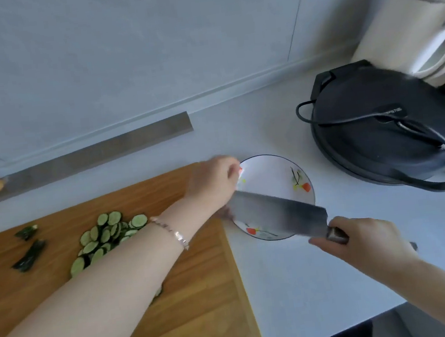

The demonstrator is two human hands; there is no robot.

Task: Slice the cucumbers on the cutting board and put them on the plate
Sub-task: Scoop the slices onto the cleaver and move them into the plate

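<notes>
grey counter (296, 270): slices (107, 237) cut, plating next, likely a cleaver scoop. left hand (212, 183) at plate (271, 171) 9 o'clock, grip unclear; right hand (362, 238) clenches cleaver (279, 214).

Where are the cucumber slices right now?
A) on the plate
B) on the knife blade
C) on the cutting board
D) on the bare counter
C: the slices lie in a pile on the cutting board. The plate shows only its painted pattern, and no slices show on the knife held in the right hand.
</notes>
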